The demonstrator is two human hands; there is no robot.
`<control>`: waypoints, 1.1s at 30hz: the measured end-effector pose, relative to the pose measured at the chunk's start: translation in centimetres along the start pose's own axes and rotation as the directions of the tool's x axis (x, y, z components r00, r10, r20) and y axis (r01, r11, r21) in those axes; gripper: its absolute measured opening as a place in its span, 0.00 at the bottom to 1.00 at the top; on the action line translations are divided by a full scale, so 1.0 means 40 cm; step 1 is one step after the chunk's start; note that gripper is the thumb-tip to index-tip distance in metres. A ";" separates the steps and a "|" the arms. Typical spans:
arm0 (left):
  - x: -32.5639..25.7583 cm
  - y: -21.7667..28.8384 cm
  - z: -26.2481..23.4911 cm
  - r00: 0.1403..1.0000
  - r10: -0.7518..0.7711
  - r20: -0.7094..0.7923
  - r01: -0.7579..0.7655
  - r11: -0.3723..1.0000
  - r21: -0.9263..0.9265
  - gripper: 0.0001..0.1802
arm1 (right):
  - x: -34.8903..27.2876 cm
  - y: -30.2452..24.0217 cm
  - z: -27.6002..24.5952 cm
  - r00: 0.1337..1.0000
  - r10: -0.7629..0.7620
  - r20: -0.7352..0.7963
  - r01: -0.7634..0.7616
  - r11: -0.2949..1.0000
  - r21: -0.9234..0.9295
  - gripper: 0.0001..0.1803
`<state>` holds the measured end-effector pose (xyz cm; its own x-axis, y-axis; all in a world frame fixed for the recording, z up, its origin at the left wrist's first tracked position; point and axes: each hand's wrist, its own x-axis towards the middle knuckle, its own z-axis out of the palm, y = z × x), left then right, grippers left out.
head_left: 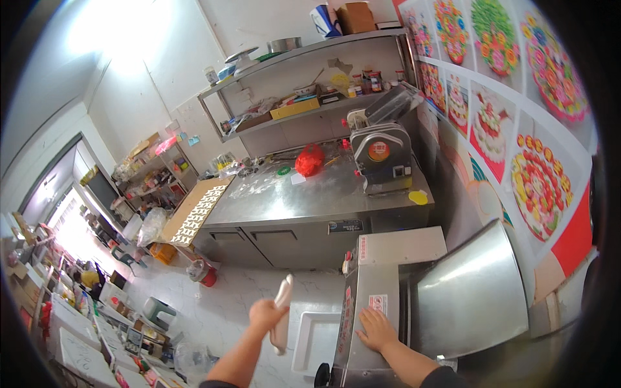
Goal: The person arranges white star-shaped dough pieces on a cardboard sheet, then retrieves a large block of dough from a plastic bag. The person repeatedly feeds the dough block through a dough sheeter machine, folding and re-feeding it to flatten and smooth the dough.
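Observation:
My left hand [266, 315] is closed round a long, pale pinkish object [281, 330] with white edges and a narrow white tip, held upright above the floor. Its exact kind I cannot make out. Fingers stretched out, my right hand [378, 330] lies on the flat top of a stainless-steel machine [375, 278], beside a small printed label. To the right of that machine slopes a wide, shiny metal chute [475, 291]. Between my two hands, low down, a white shallow tray [315, 317] is partly hidden behind the machine.
Ahead stands a steel worktable [272, 200] with a red plastic bag [310, 160] and a slicer-like machine [381, 155]. Shelves [310, 48] hang above. A red bin [206, 274] is on the floor; boxes [71, 349] crowd the left. Cake posters [540, 187] cover the right wall.

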<state>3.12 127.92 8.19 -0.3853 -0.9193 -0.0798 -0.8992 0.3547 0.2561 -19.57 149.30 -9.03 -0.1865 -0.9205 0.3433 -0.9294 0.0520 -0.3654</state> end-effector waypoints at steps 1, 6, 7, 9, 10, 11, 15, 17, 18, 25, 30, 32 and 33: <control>-0.010 0.029 -0.055 0.999 0.028 -0.042 -0.030 0.998 -0.047 0.26 | -0.002 0.002 0.003 0.999 -0.006 -0.035 0.006 1.000 0.016 0.29; -0.138 0.173 -0.427 0.989 0.052 -0.137 -0.125 0.789 -0.602 0.17 | -0.038 0.003 0.000 0.969 0.071 -0.235 -0.013 0.971 0.240 0.22; -0.190 0.190 -0.500 0.970 0.132 -0.206 -0.241 0.671 -0.701 0.17 | -0.046 -0.001 -0.006 0.965 0.166 -0.204 -0.087 0.932 0.351 0.22; -0.268 0.213 -0.611 0.955 0.197 -0.222 -0.283 0.380 -0.881 0.13 | -0.050 -0.008 -0.027 0.921 0.349 -0.175 -0.196 0.801 0.566 0.21; -0.288 0.215 -0.644 0.947 0.238 -0.216 -0.288 0.326 -0.900 0.13 | -0.045 -0.012 -0.045 0.898 0.441 0.000 -0.349 0.711 0.611 0.21; -0.295 0.213 -0.654 0.948 0.234 -0.215 -0.279 0.288 -0.916 0.13 | -0.039 -0.015 -0.070 0.872 0.489 0.016 -0.352 0.606 0.714 0.22; -0.214 0.179 -0.499 0.974 0.218 -0.061 -0.111 0.226 -0.968 0.14 | -0.001 0.022 -0.244 0.797 0.590 0.130 -0.227 0.092 0.970 0.26; -0.173 0.160 -0.324 0.996 0.084 0.039 -0.001 0.432 -0.902 0.15 | -0.021 0.040 -0.352 0.807 0.579 0.118 -0.169 0.034 0.985 0.28; -0.159 0.172 -0.221 0.987 0.157 0.035 -0.022 0.351 -0.936 0.16 | -0.049 0.044 -0.403 0.818 0.567 0.094 -0.147 0.048 0.988 0.29; -0.113 0.186 0.335 0.896 0.183 0.404 0.267 0.505 -0.821 0.25 | -0.061 0.038 -0.461 0.905 0.417 -0.078 -0.229 0.634 0.739 0.36; -0.101 0.045 0.448 0.637 0.386 0.667 0.674 0.139 -0.725 0.43 | 0.055 -0.055 -0.340 0.985 0.169 0.034 -0.172 0.971 0.164 0.41; -0.088 0.016 0.434 0.479 0.509 0.715 0.842 -0.037 -0.538 0.47 | 0.085 -0.104 -0.281 0.960 0.178 0.215 -0.167 0.984 -0.070 0.42; -0.085 0.017 0.425 0.470 0.541 0.698 0.835 -0.015 -0.551 0.48 | 0.091 -0.128 -0.250 0.934 0.178 0.310 -0.129 0.977 -0.172 0.42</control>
<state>0.29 134.19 -7.72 -0.8120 -0.1212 -0.5709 -0.1943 -0.8663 0.4602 -18.68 149.56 2.76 -0.2411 -0.9704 -0.0128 -0.9384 0.2365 -0.2520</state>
